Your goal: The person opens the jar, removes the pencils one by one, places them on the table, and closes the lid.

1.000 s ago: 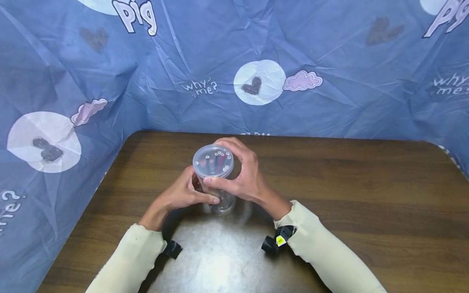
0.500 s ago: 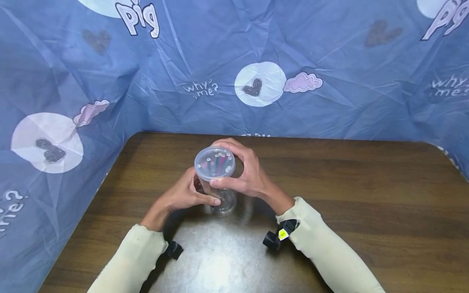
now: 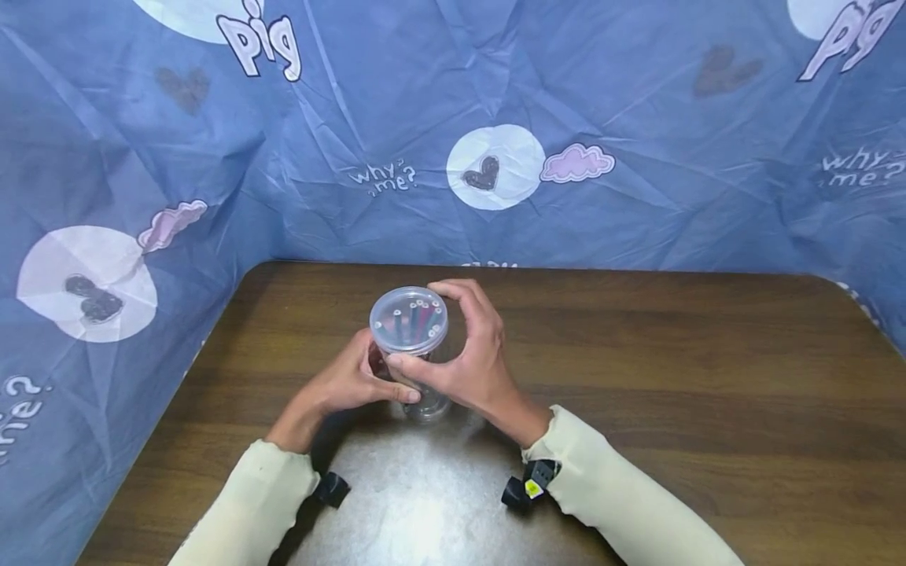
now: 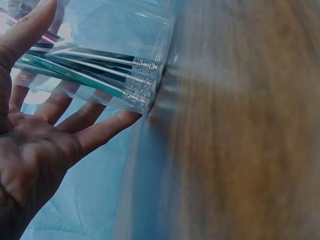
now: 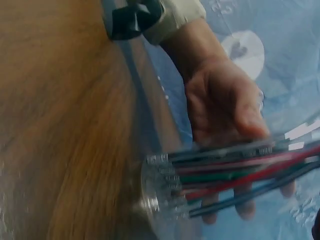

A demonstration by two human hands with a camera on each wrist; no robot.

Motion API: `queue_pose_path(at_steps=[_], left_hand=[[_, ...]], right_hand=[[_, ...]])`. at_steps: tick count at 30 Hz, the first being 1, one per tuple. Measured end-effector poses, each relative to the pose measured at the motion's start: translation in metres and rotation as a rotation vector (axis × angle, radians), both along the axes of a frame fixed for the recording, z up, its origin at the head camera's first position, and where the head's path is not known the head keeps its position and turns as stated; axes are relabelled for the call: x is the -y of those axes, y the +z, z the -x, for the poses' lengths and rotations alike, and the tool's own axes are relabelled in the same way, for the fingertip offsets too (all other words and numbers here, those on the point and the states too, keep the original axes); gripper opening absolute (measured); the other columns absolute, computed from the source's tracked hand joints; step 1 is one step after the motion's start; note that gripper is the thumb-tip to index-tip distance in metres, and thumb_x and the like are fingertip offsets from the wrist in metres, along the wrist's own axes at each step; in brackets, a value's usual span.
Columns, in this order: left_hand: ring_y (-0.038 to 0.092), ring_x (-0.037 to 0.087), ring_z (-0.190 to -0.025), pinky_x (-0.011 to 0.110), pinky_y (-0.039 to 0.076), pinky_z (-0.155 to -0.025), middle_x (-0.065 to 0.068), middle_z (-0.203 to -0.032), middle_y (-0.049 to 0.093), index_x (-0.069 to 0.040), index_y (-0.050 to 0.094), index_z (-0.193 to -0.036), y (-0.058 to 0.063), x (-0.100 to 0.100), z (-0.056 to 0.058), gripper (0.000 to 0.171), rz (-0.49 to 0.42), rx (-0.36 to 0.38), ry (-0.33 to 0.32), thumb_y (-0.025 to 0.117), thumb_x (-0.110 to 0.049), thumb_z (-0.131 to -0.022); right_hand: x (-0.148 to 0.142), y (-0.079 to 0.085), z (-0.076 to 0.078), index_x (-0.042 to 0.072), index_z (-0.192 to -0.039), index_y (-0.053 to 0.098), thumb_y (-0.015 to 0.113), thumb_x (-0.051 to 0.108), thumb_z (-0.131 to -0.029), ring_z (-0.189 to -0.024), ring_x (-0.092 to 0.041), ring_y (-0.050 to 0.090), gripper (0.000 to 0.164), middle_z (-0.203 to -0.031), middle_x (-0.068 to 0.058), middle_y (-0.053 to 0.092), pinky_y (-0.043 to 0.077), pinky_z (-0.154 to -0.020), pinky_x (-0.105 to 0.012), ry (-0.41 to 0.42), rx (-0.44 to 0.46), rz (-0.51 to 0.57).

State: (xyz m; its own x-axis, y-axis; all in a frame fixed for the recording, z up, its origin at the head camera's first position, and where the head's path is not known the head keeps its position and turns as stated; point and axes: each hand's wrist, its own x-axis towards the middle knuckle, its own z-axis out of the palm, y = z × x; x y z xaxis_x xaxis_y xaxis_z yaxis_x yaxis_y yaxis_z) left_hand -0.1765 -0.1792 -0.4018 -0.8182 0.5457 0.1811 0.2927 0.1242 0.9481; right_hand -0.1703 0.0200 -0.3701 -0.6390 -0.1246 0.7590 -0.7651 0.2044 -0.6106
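Note:
A clear plastic jar [image 3: 429,407] stands on the table with a round translucent lid [image 3: 388,305] on top. Several pencils [image 4: 90,75] lean inside it; red, green and dark ones [image 5: 225,182] show through the wall, metal ends down by the base. My left hand [image 3: 351,379] grips the jar's side below the lid, thumb across the front and fingers around the back. From the right, my right hand [image 3: 476,362] holds the lid by its rim, thumb at the near edge and fingers at the far edge. Its other fingers are partly hidden behind the jar.
The brown wooden table [image 3: 672,377] stretches out on both sides of the jar. A blue printed cloth [image 3: 602,71] hangs behind and to the left. Black wrist cameras [image 3: 519,491] sit at both cream sleeves [image 3: 609,479].
My right hand has turned clockwise about the lid in the head view: its thumb moved left, its fingers right, and its wrist came nearer. The left hand keeps its grip on the jar.

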Motion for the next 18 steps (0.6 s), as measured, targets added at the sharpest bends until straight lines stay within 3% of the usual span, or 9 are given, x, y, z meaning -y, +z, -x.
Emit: queue_pose_path(at_steps=[3, 7, 11, 18], left_hand=[[0.065, 0.025, -0.105, 0.037, 0.056, -0.089, 0.015, -0.122, 0.065, -0.005, 0.052, -0.135, -0.0002, 0.0008, 0.0001, 0.078, -0.014, 0.001, -0.011, 0.089, 0.004, -0.067], [0.066, 0.025, -0.099, 0.040, 0.058, -0.083, 0.015, -0.119, 0.065, -0.005, 0.053, -0.133, 0.0001, 0.0010, -0.0005, 0.075, -0.026, 0.022, -0.021, 0.088, 0.006, -0.067], [0.066, 0.025, -0.098, 0.040, 0.059, -0.080, 0.012, -0.120, 0.065, -0.006, 0.052, -0.134, 0.0014, -0.0002, -0.0014, 0.078, -0.023, 0.030, -0.006, 0.089, 0.006, -0.066], [0.063, 0.025, -0.105, 0.037, 0.055, -0.087, 0.009, -0.122, 0.065, -0.006, 0.053, -0.134, 0.0013, -0.0006, -0.0004, 0.077, 0.003, -0.001, 0.021, 0.090, 0.004, -0.066]], right_hand=[[0.0060, 0.0029, -0.0051, 0.004, -0.118, 0.061, 0.090, 0.045, -0.061, -0.108, -0.018, 0.059, 0.076, -0.112, -0.004, 0.063, 0.048, -0.094, -0.037, -0.084, -0.002, -0.017], [0.0097, 0.0075, -0.0066, 0.005, -0.113, 0.063, 0.092, 0.042, -0.059, -0.103, -0.016, 0.061, 0.071, -0.108, -0.002, 0.065, 0.050, -0.089, -0.035, -0.126, 0.002, -0.018], [0.0086, 0.0094, -0.0036, 0.005, -0.111, 0.065, 0.092, 0.036, -0.058, -0.101, -0.017, 0.062, 0.067, -0.107, -0.003, 0.067, 0.050, -0.090, -0.035, -0.078, 0.001, 0.017], [0.0071, 0.0072, -0.0002, 0.004, -0.113, 0.066, 0.090, 0.036, -0.060, -0.103, -0.018, 0.062, 0.066, -0.110, -0.004, 0.068, 0.050, -0.094, -0.035, -0.018, 0.011, 0.041]])
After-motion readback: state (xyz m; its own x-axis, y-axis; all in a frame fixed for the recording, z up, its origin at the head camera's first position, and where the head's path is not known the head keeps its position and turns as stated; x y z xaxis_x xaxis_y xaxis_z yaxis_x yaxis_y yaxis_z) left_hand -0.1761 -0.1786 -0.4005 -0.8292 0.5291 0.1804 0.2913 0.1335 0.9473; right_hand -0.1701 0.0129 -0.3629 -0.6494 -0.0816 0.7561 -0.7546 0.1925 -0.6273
